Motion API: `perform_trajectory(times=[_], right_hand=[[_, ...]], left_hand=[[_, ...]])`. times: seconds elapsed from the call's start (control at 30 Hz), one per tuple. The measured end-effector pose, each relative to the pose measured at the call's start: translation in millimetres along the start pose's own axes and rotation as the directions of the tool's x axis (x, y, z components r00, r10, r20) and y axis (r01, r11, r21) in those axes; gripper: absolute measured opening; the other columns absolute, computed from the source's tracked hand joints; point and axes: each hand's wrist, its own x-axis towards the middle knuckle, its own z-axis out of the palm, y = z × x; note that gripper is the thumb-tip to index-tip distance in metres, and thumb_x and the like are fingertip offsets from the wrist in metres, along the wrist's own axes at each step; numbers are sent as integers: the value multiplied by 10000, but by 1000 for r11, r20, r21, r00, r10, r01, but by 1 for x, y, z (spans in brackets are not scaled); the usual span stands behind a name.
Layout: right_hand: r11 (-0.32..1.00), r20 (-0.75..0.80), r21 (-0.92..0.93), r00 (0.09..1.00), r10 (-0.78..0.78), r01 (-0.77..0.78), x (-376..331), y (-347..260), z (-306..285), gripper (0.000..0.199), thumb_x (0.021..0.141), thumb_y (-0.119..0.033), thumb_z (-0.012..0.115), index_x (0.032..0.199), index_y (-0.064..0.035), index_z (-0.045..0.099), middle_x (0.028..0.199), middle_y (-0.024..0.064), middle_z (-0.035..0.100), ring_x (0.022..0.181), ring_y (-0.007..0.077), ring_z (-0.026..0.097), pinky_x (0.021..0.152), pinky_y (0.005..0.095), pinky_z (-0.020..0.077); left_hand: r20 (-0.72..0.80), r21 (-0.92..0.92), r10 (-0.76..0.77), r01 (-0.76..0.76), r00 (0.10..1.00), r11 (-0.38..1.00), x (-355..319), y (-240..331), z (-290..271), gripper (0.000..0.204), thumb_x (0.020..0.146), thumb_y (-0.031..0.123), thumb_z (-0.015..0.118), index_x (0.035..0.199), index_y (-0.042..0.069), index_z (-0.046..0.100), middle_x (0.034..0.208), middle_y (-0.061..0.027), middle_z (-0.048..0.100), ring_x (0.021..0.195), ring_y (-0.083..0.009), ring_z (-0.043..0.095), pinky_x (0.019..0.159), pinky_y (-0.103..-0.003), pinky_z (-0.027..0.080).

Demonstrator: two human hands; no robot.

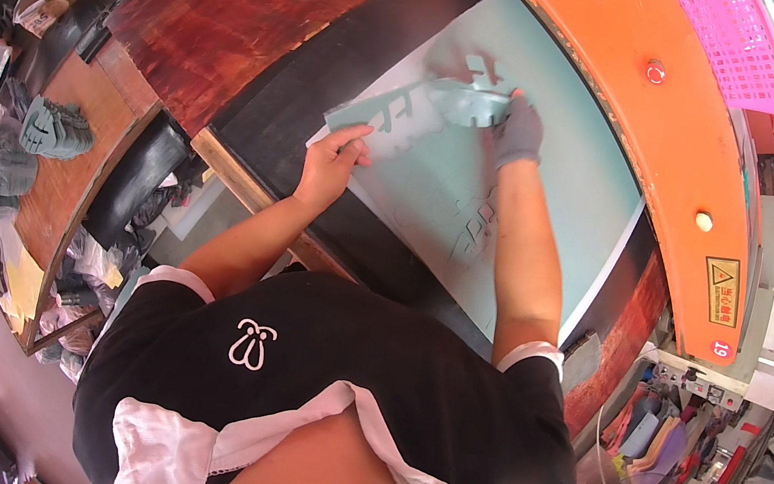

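Observation:
A thin pale grey-green strip (406, 123) with notched cut-outs stretches between my hands, its right part bent and shiny. My left hand (330, 164), bare, pinches near the strip's lower left edge with thumb and fingers. On my right hand (522, 134) is a grey glove with a bare fingertip showing; it closes on the strip's bent right end. Beneath lies a large pale green sheet (576, 201) on a black board (276, 113). Thin dark outlines (476, 226) show on the sheet between my forearms; whether they are cuts or a blade tool, I cannot tell.
An orange machine beam (667, 134) with a red button and a pale knob curves along the right. A pink basket (736, 49) sits at its far end. On the left, stacked grey-green cut pieces (56, 129) stand on a wooden shelf (77, 183) beside plastic bags.

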Motion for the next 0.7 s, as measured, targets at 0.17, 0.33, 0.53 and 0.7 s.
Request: perform_trajectory(times=[0.17, 0.33, 0.53, 0.7], right_hand=[[958, -75, -278, 993, -95, 70, 42, -69, -7, 298, 872, -249, 530, 1001, 15, 583, 905, 120, 598, 833, 219, 583, 699, 391, 492], [940, -105, -265, 962, -251, 216, 64, -108, -25, 312, 885, -252, 505, 1029, 12, 588, 913, 123, 612, 800, 225, 596, 675, 369, 491], [778, 37, -345, 836, -548, 526, 31, -137, -83, 345, 901, -330, 479, 1005, -32, 617, 855, 103, 625, 740, 182, 574, 683, 346, 457], [211, 427, -715, 656, -622, 666, -82, -20, -70, 420, 907, -441, 469, 1173, -140, 590, 777, 148, 600, 719, 314, 568, 641, 403, 455]], left_hand=[[37, 79, -31, 28, 999, 996, 1, 7, 0, 244, 913, 46, 500, 1119, -2, 621, 865, -57, 608, 736, -137, 615, 705, -250, 484], [-27, -84, -112, 110, 993, 990, -4, 5, -5, 258, 911, 43, 491, 1137, 12, 609, 827, -38, 604, 716, -120, 599, 684, -232, 458], [-139, 35, 29, -24, 990, 999, -35, 5, -5, 427, 916, 71, 504, 1327, 43, 393, 1079, -92, 566, 968, -165, 557, 825, -283, 447], [-57, -472, -433, 358, 900, 806, -79, 15, -3, 472, 924, 182, 517, 1330, 53, 312, 1209, -139, 510, 1033, -222, 539, 883, -348, 437]])
